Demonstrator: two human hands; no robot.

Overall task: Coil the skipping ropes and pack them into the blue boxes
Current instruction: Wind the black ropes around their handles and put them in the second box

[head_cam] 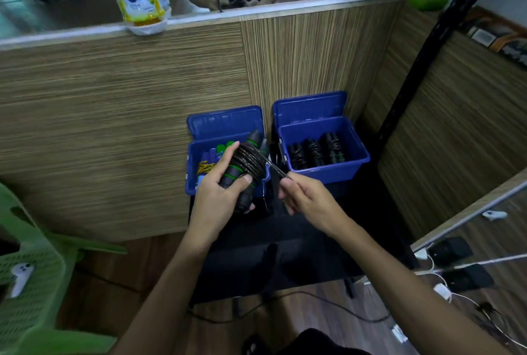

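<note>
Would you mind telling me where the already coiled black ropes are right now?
In the head view, the coiled black ropes sit in the right blue box, beside the left blue box and beyond the right hand.

At frame centre the left hand (219, 198) grips black rope handles (245, 166) wound with cord (252, 159); the right hand (306, 198) pinches the cord's free end, before two open blue boxes (353, 166)

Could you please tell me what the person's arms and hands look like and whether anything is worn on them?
Both forearms are bare right up to the frame's lower edge, with no sleeves in view. The left hand and the right hand carry no gloves, and no rings, watch or wristbands show. The fingernails are short and unpainted.
</note>
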